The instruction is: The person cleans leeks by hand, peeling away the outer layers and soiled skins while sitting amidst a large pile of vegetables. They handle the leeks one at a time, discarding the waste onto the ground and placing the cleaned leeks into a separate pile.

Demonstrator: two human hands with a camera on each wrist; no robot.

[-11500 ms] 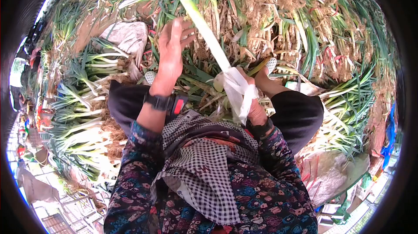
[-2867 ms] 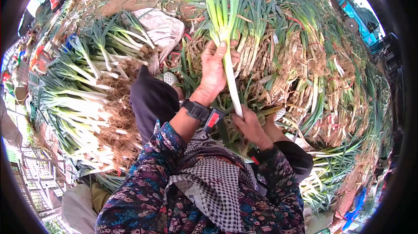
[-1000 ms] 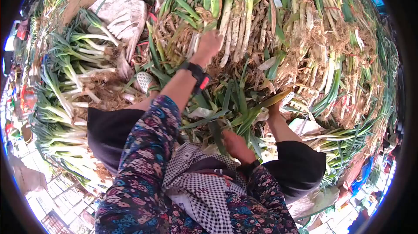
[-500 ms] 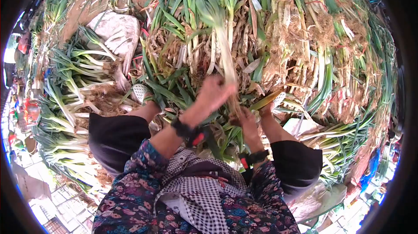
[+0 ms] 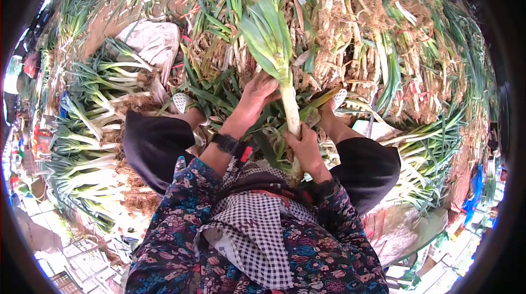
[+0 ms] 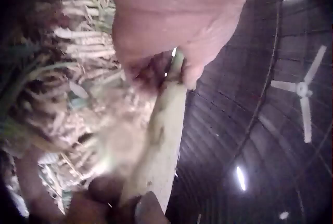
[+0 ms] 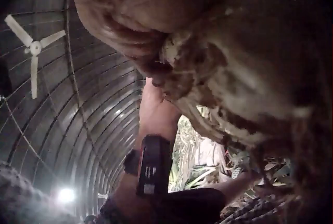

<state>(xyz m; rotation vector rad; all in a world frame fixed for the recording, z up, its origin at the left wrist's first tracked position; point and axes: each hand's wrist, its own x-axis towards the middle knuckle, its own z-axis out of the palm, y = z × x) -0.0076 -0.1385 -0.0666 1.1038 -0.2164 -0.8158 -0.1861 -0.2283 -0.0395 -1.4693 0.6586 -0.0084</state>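
A leek [image 5: 290, 102] with muddy outer skin stands tilted in front of the lap, its green leaves pointing away from the body. My left hand [image 5: 257, 97] pinches it near the top of the pale shaft, just below the leaves. Lower on the shaft, my right hand [image 5: 308, 153] grips the leek, thumb lying along it. In the left wrist view the left fingertips [image 6: 190, 76] hold a strip at the top of the shaft [image 6: 158, 135]. The right wrist view shows the dirty root end [image 7: 208, 78] close up, large and dark.
Unpeeled leeks [image 5: 334, 36] with dry roots lie in a heap ahead. Cleaner leeks are stacked at the left [image 5: 87, 157] and right [image 5: 424, 157]. A white sack [image 5: 153, 42] lies front left. Loose leaves [image 5: 219, 99] cover the ground between the feet.
My left hand reached into the heap ahead, then came back with a muddy leek. The right hand has taken hold of its lower end. The white leek held earlier is gone from the hands.
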